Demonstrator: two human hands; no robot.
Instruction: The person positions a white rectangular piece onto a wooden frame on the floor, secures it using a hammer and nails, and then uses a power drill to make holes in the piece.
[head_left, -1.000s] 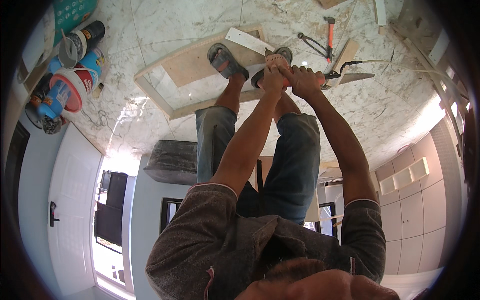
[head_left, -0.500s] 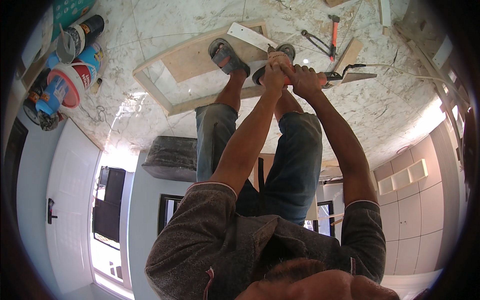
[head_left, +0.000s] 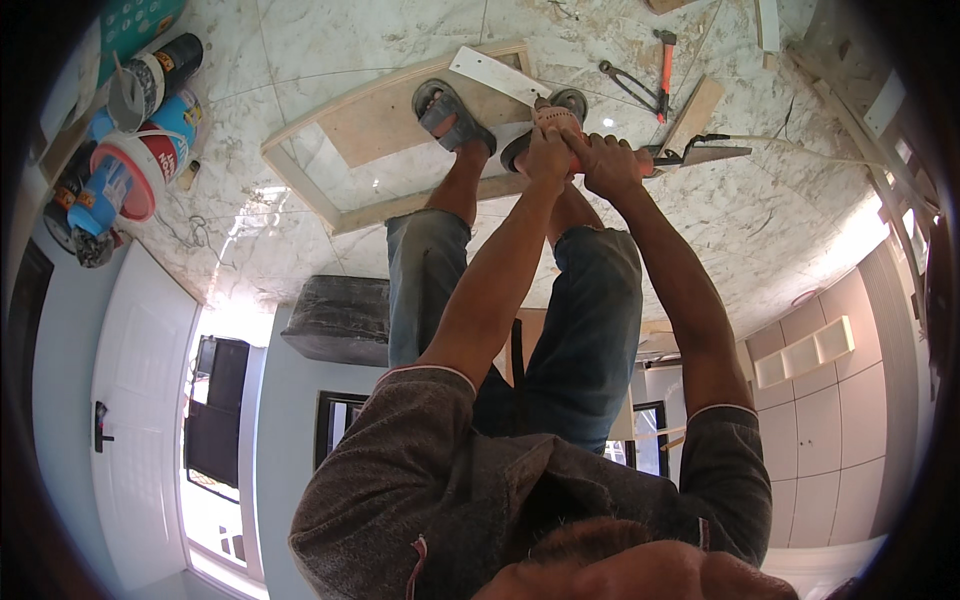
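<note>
Both of my hands are wrapped round an orange corded power drill (head_left: 557, 119). My left hand (head_left: 547, 155) grips its body, and my right hand (head_left: 612, 166) is closed round the rear handle. The drill's chuck points away from me, at the near end of a white strip with small holes (head_left: 488, 70). Whether the bit touches the strip is too small to tell. The strip lies across a wooden frame with a board in it (head_left: 370, 133). My sandalled feet are at the frame, one on either side of the strip's near end.
Right of the drill lie a handsaw (head_left: 718, 153), a wood offcut (head_left: 694, 108), pincers (head_left: 626, 86) and an orange-handled hammer (head_left: 667, 72). A pale power cord (head_left: 800, 150) runs off rightward. Several buckets and tubs (head_left: 140, 165) stand at the left. Behind me are a black box (head_left: 338, 318) and a white door (head_left: 140, 400).
The whole view has shifted very slightly. My hands stay on the drill in nearly the same place, still by the strip's near end.
</note>
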